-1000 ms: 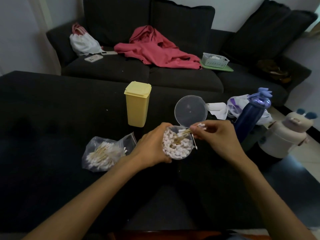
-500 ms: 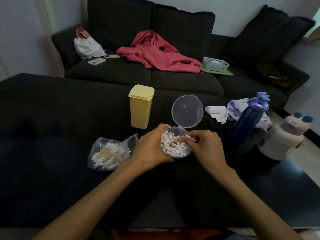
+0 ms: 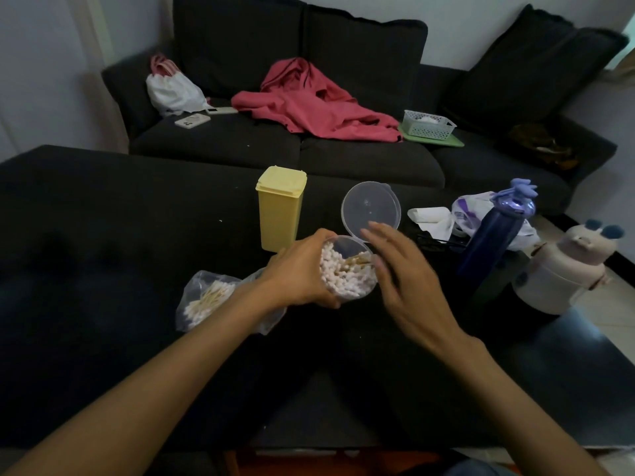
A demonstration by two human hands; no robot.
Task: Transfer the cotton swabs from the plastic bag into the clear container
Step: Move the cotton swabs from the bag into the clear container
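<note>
Dim room; daylight enters from the far right. The right hand (image 3: 409, 286) is motion-blurred; edges bend with wide-angle distortion.

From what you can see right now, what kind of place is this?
Most likely a home living room: a dark sofa with a pink garment thrown on it, and a phone and a drawstring bag on its seat.

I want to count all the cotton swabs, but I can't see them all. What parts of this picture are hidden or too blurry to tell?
All in the head view:
- Clear container: the left hand wraps its side, so its depth is hidden.
- Plastic bag: the left forearm covers its right part; swabs inside are too small to count.
- Right hand: motion-blurred, so whether its fingertips touch the swabs is unclear.
- White basket: contents too small to identify.
</note>
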